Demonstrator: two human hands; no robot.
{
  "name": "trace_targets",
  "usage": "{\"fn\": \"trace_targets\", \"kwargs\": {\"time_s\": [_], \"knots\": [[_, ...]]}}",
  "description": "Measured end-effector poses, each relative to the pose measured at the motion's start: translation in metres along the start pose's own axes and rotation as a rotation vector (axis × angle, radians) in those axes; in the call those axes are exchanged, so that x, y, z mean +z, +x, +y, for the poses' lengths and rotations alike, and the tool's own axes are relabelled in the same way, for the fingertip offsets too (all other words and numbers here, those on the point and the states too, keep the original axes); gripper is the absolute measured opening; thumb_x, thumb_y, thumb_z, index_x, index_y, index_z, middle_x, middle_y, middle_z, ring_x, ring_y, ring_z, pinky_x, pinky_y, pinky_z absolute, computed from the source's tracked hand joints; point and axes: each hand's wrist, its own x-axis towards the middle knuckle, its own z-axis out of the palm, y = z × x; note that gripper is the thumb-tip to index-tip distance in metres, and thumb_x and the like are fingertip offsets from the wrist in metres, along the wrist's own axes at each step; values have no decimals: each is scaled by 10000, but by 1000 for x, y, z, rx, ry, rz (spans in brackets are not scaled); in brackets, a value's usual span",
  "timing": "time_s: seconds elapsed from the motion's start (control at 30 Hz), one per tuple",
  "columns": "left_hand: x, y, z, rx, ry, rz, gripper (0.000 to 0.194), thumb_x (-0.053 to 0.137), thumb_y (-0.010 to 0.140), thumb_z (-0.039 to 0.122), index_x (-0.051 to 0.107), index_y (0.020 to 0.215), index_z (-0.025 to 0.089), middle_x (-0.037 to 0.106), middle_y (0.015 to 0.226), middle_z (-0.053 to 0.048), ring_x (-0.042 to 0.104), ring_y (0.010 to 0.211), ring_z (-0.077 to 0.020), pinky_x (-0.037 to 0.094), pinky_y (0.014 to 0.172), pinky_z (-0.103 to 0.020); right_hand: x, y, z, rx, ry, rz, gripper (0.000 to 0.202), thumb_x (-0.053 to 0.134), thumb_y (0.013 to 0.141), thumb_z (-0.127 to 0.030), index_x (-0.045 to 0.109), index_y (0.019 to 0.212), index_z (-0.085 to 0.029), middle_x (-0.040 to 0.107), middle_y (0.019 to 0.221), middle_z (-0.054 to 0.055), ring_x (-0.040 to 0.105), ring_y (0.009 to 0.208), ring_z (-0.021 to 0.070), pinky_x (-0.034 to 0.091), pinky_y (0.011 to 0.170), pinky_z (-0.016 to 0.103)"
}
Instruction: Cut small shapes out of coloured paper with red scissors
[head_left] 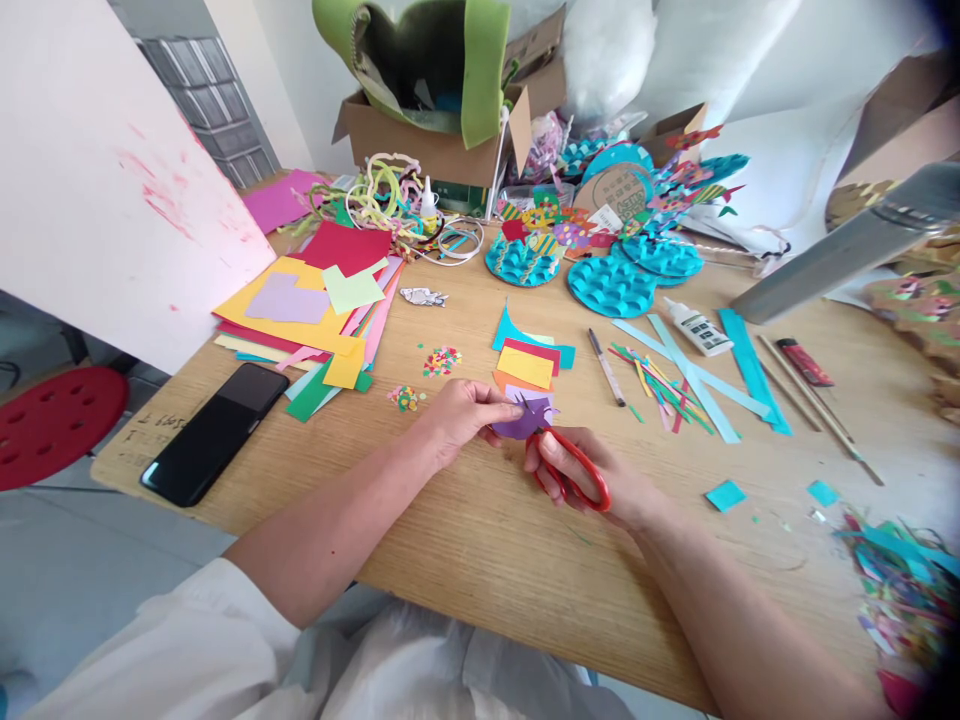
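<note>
My left hand (469, 415) has a pinching grip on the small dark-purple piece of paper (513, 429), between my hands over the pale wooden tabletop (450, 540) and best turned into the cut, while my right hand (577, 468) wraps the red-handled metal scissors (601, 484), best worked in short snips clear of that pinch.

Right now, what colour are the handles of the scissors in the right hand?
The scissor handles are red, seen in the head view, the only one here.

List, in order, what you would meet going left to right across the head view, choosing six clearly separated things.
Red stool, black phone, left hand, red-handled scissors, white glue bottle, grey cylinder.
</note>
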Motion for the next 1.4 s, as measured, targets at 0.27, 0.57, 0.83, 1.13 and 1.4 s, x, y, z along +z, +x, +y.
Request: {"fn": "trace_targets", "kwargs": {"time_s": [0.27, 0.57, 0.83, 1.13, 1.4], "knots": [[1, -1, 1, -29, -32, -9, 232, 792, 595, 294, 698, 693, 106, 658, 667, -51, 558, 560, -104, 433, 497, -232, 1, 0, 1, -11, 3, 23, 545, 523, 829, -699, 564, 740, -163, 482, 453, -42, 370, 352, 67, 225, 338, 204], [1, -1, 1, -32, -46, -14, 243, 799, 586, 298, 695, 687, 102, 654, 662, -50, 561, 561, -104, 427, 488, -226, 0, -1, 1, -14, -3, 17, 544, 514, 837, -695, 571, 741, -163, 482, 458, -41, 377, 357, 69, 230, 340, 205], [1, -1, 0, -48, -68, -18, 232, 800, 597, 275, 716, 720, 98, 671, 698, -63, 572, 589, -115, 434, 498, -233, 2, -1, -1, -12, 7, 16, 564, 489, 846, -707, 568, 753, -156, 499, 473, -36, 351, 347, 58, 221, 333, 198], [1, -1, 0, -43, -76, -13, 240, 809, 594, 279, 711, 716, 98, 666, 692, -59, 568, 582, -111, 433, 503, -235, 3, -1, 0, -15, 15, 29, 573, 489, 847, -707, 569, 748, -148, 499, 479, -32, 355, 345, 50, 223, 325, 188], [2, -1, -1, -35, -79, -13, 221, 795, 599, 268, 711, 715, 99, 659, 677, -52, 564, 581, -110, 424, 498, -234, 3, -2, 0, -1, 12, 31, 592, 470, 853, -716, 567, 760, -139, 509, 480, -28, 349, 338, 39, 231, 329, 178]]}}
